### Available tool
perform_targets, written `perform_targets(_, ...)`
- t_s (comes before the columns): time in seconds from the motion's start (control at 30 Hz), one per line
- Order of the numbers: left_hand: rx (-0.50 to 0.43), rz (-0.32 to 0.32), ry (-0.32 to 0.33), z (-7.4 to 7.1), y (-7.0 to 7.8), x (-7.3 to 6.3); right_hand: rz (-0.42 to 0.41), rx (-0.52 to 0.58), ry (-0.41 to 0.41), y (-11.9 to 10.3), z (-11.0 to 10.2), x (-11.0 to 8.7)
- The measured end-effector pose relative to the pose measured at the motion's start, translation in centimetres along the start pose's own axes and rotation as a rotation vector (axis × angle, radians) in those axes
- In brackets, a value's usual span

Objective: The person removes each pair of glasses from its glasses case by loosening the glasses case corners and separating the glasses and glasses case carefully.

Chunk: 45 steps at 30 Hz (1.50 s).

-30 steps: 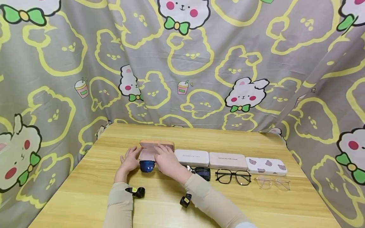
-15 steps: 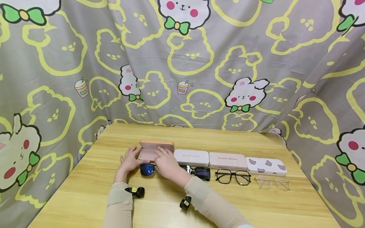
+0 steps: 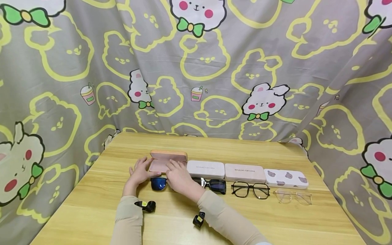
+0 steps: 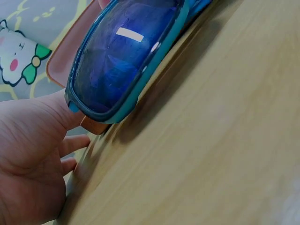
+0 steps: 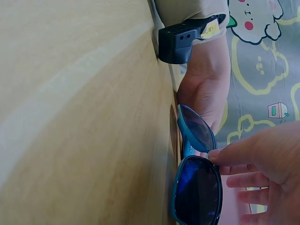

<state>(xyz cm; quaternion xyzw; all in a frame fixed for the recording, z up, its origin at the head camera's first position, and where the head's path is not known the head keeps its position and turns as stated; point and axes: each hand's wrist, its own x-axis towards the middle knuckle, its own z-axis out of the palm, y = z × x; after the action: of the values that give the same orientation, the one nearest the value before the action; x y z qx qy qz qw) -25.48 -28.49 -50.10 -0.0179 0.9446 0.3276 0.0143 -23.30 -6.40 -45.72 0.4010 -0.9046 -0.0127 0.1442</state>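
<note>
An orange glasses case with a pink lining stands with its lid up at the left of the row. My left hand grips its left end, thumb along the front edge and fingers round the side. In front of the case, blue-framed sunglasses with dark blue mirrored lenses stand on edge on the table. My right hand pinches them at the bridge, its thumb on the frame in the right wrist view; the other fingers reach over the case. The right lens is hidden behind that hand in the head view.
To the right stand a white case, a pale pink case and a bear-patterned case, lids down. Before them lie black sunglasses, black-framed glasses and thin-framed glasses. A patterned curtain surrounds the wooden table.
The blue sunglasses have come down slightly and toward me, away from the case's front edge, along with my right hand. My left thumb now shows above them. The case has stayed put.
</note>
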Motion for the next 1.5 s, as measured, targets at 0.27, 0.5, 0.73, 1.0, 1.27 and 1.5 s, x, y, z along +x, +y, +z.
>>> perform_targets(0.27,0.001,0.001,-0.007,0.0,0.1,0.1,-0.011,-0.021,0.011,-0.1,0.1,-0.1)
perform_targets(0.5,-0.010,-0.002,-0.007,0.0,0.1,0.0,-0.007,-0.008,0.008,0.0,0.2,-0.1)
perform_targets(0.73,-0.001,-0.002,-0.003,0.0,0.1,0.1,0.000,0.006,0.014,0.1,0.2,-0.1)
perform_targets(1.0,0.000,-0.002,-0.002,0.0,0.2,0.0,0.006,0.034,0.035,0.4,-0.1,0.0)
perform_targets(1.27,-0.001,-0.008,-0.004,0.0,0.2,-0.1,0.001,0.066,0.059,0.9,-0.5,0.2)
perform_targets(1.5,0.003,-0.007,-0.001,0.0,0.2,-0.1,-0.002,0.084,0.102,1.5,-1.3,0.3)
